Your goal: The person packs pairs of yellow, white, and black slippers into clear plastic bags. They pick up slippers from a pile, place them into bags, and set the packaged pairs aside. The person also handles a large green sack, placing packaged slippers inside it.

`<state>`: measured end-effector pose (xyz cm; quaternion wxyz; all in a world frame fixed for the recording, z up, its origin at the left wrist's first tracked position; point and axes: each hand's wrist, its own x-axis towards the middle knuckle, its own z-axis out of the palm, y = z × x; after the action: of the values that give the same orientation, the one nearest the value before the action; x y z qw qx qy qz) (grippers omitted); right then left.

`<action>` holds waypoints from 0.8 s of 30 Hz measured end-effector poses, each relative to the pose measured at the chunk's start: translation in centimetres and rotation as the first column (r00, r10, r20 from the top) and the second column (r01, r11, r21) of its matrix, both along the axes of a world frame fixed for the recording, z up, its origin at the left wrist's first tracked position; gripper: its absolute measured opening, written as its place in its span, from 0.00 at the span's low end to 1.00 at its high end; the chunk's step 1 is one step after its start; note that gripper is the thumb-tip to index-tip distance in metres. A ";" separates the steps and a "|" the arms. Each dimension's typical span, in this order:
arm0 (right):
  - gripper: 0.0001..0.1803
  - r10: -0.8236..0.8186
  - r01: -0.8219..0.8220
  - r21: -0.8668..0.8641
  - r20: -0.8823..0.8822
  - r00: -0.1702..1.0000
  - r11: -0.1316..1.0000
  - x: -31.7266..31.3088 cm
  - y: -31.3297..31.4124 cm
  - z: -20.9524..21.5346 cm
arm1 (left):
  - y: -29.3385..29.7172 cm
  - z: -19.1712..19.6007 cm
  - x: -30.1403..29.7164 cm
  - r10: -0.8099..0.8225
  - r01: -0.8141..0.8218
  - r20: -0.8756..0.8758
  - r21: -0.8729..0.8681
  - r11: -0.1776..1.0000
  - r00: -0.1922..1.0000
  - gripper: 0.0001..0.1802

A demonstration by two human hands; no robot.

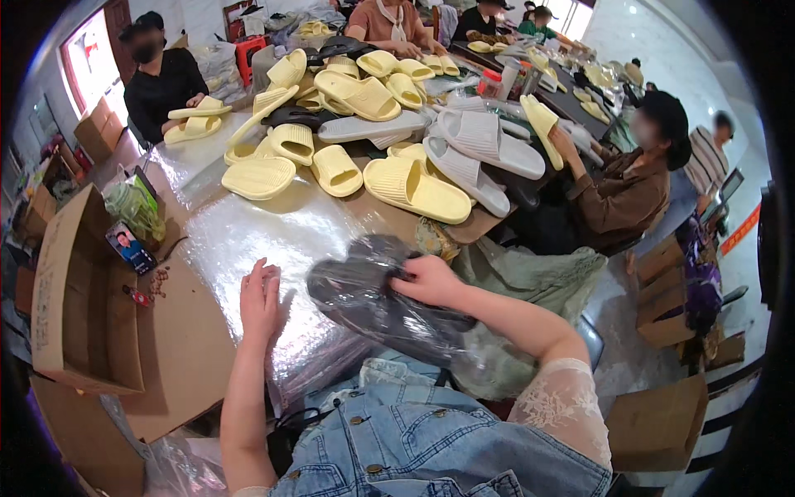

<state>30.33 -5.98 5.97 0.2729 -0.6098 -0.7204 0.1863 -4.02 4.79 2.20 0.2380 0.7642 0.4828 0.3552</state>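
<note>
My right hand [426,282] grips a pair of black slippers [348,290] wrapped in a clear plastic bag, held in front of my body; its thumb and fingers close on the slippers' upper side. To the left of them, my left hand [260,296] is raised with fingers stretched out, touching nothing that I can make out. Beneath both hands lies a stack of clear, shiny plastic bags [232,240]. Beyond it rises a heap of slippers: yellow ones [414,189], grey ones [489,142] and a few black ones [298,118].
An open cardboard box [58,290] stands at the left, beside a phone [131,248] and a green-wrapped container [137,209]. Green-grey sacking [530,277] hangs at the right. Co-workers sit around the table, one at right holding a yellow slipper [542,131]. Cartons [662,290] stand far right.
</note>
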 end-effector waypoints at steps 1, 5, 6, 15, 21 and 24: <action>0.25 0.029 -0.029 -0.076 -0.003 1.000 0.997 1.9 -1.6 0.8 | 0.1 -0.4 0.1 -0.021 0.020 0.007 0.016 1.000 1.000 0.24; 0.26 -0.140 0.112 -0.442 -0.032 0.990 0.890 8.4 -8.2 5.9 | -0.5 0.1 0.6 0.011 -0.010 -0.009 0.061 0.998 1.000 0.24; 0.26 -0.155 0.154 -0.530 0.042 0.987 0.834 10.4 -9.2 6.6 | -0.6 0.1 0.6 0.006 -0.005 -0.011 0.093 0.996 1.000 0.24; 0.31 -0.196 0.570 -0.570 0.585 0.787 0.591 23.7 -12.9 0.3 | 0.1 -1.0 0.0 -0.038 0.049 -0.047 0.248 0.968 0.998 0.24; 0.16 -0.313 0.536 -0.149 0.672 0.672 0.831 19.6 -7.3 2.2 | -0.3 -0.4 0.3 -0.010 0.022 -0.066 0.180 0.983 0.998 0.24; 0.09 -0.460 0.372 0.276 0.428 0.778 0.886 16.6 -4.3 5.3 | -0.5 0.0 0.4 -0.005 0.018 -0.079 0.159 0.987 0.997 0.25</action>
<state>46.95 -10.27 11.23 0.1723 -0.7541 -0.6257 -0.1009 -3.61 4.29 2.18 0.1590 0.7970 0.4573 0.3611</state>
